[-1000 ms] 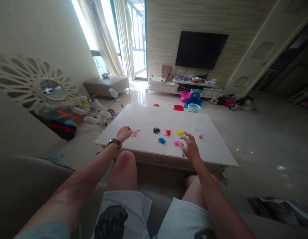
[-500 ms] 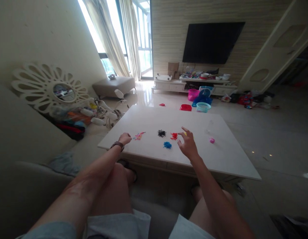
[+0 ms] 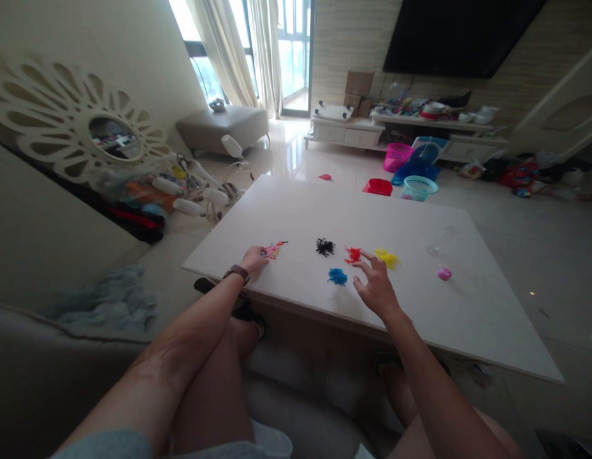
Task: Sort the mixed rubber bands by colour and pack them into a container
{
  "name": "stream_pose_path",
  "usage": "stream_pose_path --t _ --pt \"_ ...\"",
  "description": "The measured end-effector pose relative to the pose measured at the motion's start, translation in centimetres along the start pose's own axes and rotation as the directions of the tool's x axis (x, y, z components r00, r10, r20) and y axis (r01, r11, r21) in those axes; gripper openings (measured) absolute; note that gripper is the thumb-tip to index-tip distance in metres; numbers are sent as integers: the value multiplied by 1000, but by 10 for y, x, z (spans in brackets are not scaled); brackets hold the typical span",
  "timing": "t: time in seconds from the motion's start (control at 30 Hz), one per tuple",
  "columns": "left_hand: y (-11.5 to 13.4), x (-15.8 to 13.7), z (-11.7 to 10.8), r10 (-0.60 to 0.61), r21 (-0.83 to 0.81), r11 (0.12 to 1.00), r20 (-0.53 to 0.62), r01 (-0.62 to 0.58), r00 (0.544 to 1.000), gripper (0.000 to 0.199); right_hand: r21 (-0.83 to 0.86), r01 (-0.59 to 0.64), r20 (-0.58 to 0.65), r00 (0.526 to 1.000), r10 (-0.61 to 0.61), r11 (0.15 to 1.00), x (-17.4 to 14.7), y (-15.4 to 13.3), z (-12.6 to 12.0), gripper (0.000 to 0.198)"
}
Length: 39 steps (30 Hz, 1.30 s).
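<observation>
On the white table [image 3: 296, 210] lie loose piles of small, thin strands that look like rubber bands. My left hand [image 3: 256, 260], a brown watch on its wrist, has its fingers curled together at the near edge of a mixed-colour pile [image 3: 275, 249]; what is between the fingertips is too small to make out. Fingers spread, my right hand [image 3: 376, 287] hovers by the red pile [image 3: 353, 255], fingertips at its right edge. Around it are a black pile [image 3: 325, 247], a blue pile [image 3: 337, 276] and a yellow pile [image 3: 387, 257].
A pink round object [image 3: 443, 273] and a clear plastic container [image 3: 443, 241] sit on the table's right side. Beyond the far edge stand a red basin [image 3: 378, 187] and a light-blue basket [image 3: 418, 186]. White lamp arms [image 3: 214, 196] rise left of the table.
My left hand has come up against the mixed pile. The right hand has moved in by the red pile, uncovering the yellow one. My view has tilted down and shifted left.
</observation>
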<state>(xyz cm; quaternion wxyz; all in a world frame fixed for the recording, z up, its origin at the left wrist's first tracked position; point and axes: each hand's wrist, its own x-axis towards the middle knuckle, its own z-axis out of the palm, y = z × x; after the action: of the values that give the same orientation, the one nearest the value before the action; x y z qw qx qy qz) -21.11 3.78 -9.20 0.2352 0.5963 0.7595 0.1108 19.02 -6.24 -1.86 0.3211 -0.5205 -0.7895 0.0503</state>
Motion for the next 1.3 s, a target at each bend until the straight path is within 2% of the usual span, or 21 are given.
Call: stream_pose_path --t 0.23,0.27,0.33,0.47,0.57,0.6,0.67,0.7,0.77,0.8,0.9,1.1,1.3 --pt "8 -5 1 -17 -13 1000 21 18 1000 6 39 -57 19 998 56 998 5 6 11 22" --pt "10 -7 -2 -19 -18 1000 28 19 999 4 45 -56 22 998 55 997 6 4 11 22" --pt "17 -11 -9 -20 -32 999 42 21 999 11 50 -53 28 998 52 997 7 2 11 21" --pt "46 -27 -24 10 -117 993 66 -2 998 17 72 -74 33 997 72 995 8 -4 6 18" --pt "83 -51 -26 111 -251 965 119 -78 987 15 169 -113 45 993 107 979 10 -9 4 16" --pt "97 -61 -24 168 -328 938 149 -111 974 16 232 -143 58 989 133 962 11 -11 4 15" --pt "124 -82 -20 354 -646 756 261 -111 898 15 384 -229 106 973 203 895 13 -16 5 17" --pt "136 -92 -17 419 -728 680 288 -87 861 19 455 -272 137 962 236 848 14 -18 6 18" --pt "155 -106 -12 499 -811 583 314 -45 808 24 572 -331 183 943 276 751 17 -23 8 23" --pt "162 -111 -9 515 -827 562 329 -22 792 25 614 -342 195 939 284 712 18 -24 9 27" --pt "172 -114 0 521 -829 559 363 12 773 29 687 -345 205 936 285 640 20 -25 12 34" --pt "174 -100 5 529 -833 553 387 40 755 25 683 -404 285 915 287 609 26 -17 22 28" --pt "175 -89 2 516 -826 562 386 38 765 19 767 -434 293 893 343 473 40 -23 40 30"
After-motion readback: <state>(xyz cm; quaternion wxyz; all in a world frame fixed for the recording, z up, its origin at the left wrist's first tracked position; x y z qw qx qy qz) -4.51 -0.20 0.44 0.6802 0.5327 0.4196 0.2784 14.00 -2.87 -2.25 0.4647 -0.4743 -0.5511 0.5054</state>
